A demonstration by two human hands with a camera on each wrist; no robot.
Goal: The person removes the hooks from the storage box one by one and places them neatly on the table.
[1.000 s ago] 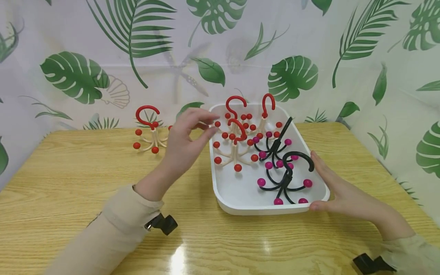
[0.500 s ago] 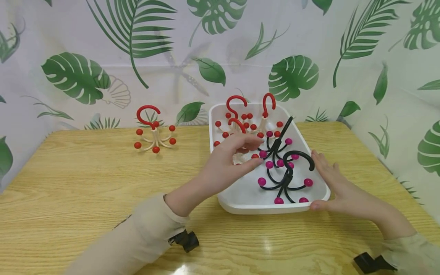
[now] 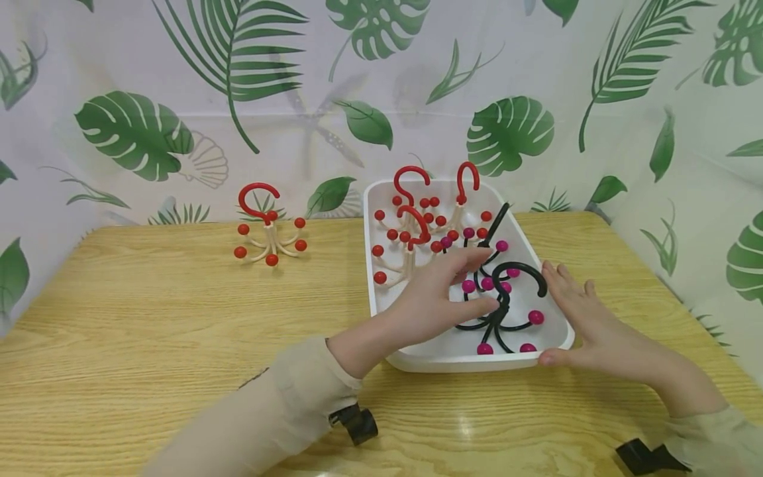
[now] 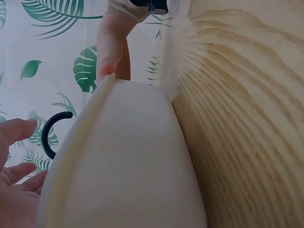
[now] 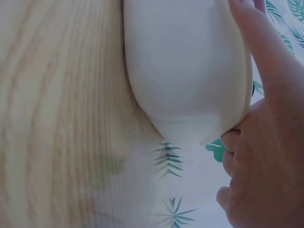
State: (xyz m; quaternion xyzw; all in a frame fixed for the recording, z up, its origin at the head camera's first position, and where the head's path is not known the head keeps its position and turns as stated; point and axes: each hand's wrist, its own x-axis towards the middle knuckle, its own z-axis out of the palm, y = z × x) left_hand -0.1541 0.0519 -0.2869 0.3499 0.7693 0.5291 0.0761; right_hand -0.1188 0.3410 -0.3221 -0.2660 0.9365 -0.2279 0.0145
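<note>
My left hand (image 3: pixel 432 298) hovers over the white bin (image 3: pixel 429 363), thumb and fingers apart, with nothing between them. Its fingertips overlap the two black hook hangers (image 3: pixel 517 265) with pink ball ends in the head view. In the left wrist view, the curved top of one black hanger (image 4: pixel 45 135) shows above the rim, apart from that hand. My right hand (image 3: pixel 602 344) rests against the bin's near right corner, thumb at the front and fingers along the side. Several cream hangers (image 3: pixel 408 262) with red hooks and red balls stand in the bin's left and back parts.
One more red-hooked cream hanger (image 3: pixel 270 235) stands on the wooden table (image 3: pixel 179 311), left of the bin. Behind the table hangs a leaf-patterned cloth (image 3: pixel 405 86). Black cameras (image 3: pixel 357 424) are strapped at both wrists.
My left hand has moved right and toward me, from the bin's left rim across the red-hooked hangers to the black ones. The right hand stays at the corner.
</note>
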